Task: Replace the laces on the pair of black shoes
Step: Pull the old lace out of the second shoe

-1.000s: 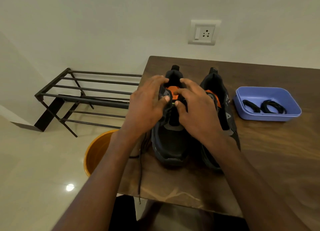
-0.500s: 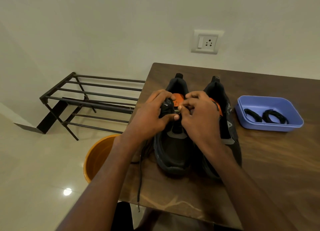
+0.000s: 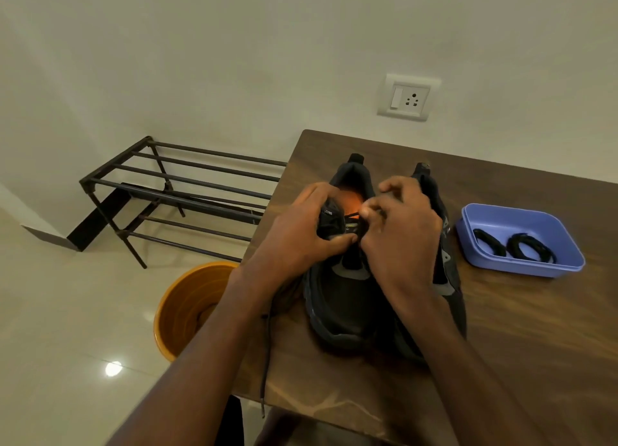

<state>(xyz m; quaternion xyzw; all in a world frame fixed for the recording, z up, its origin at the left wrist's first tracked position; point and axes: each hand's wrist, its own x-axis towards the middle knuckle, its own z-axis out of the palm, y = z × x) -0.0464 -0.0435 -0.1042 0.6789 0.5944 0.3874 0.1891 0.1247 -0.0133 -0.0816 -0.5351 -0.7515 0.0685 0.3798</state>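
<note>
The old lace [image 3: 351, 216] crosses the throat of the left shoe [image 3: 337, 295], which points its toe at the person, left of the blue tray [image 3: 521, 271] (spare laces inside). The right hand [image 3: 401, 241] pinches the lace; the left hand [image 3: 294, 241] grips the tongue. Since a second ago, spread fingers have closed.

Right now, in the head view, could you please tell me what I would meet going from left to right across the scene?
Rack → bucket → left hand → right hand → tray with two coiled laces.
</note>
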